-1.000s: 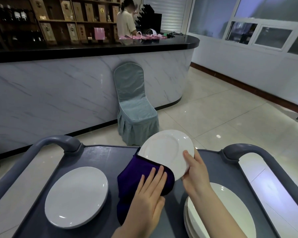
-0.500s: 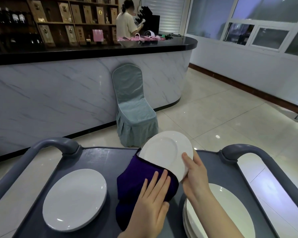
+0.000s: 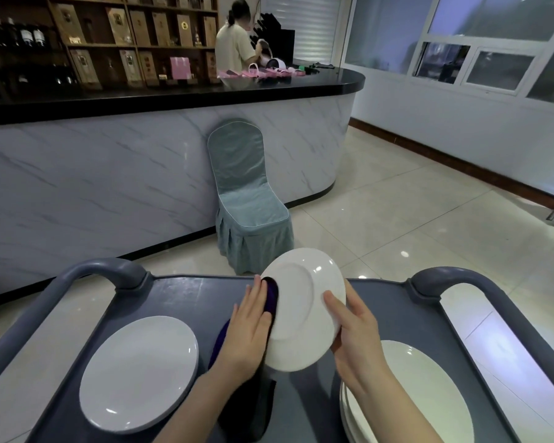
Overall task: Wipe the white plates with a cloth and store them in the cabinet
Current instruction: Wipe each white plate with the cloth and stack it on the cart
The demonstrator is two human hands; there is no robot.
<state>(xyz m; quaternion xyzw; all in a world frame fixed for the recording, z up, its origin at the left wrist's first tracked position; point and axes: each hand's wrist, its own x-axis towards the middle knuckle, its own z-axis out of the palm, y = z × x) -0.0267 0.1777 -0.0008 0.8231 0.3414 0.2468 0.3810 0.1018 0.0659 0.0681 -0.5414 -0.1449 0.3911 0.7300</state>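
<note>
My right hand [image 3: 354,330] grips the right rim of a white plate [image 3: 301,306], held tilted above the grey cart [image 3: 186,292] with its underside toward me. My left hand [image 3: 250,327] presses a purple cloth [image 3: 271,298] against the plate's left side; most of the cloth is hidden behind the hand and plate and hangs down below. A single white plate [image 3: 139,372] lies on the cart at the left. A stack of white plates [image 3: 422,394] sits at the right, partly behind my right forearm.
The cart has raised grey handles at left [image 3: 103,270] and right [image 3: 461,276]. A chair in a grey-blue cover [image 3: 247,199] stands just beyond it against a marble-fronted counter [image 3: 109,174]. A person [image 3: 234,43] works behind the counter. Tiled floor lies to the right.
The plate has been turned so its underside faces me. My left hand with the cloth has slid from the plate's lower edge up to its left side.
</note>
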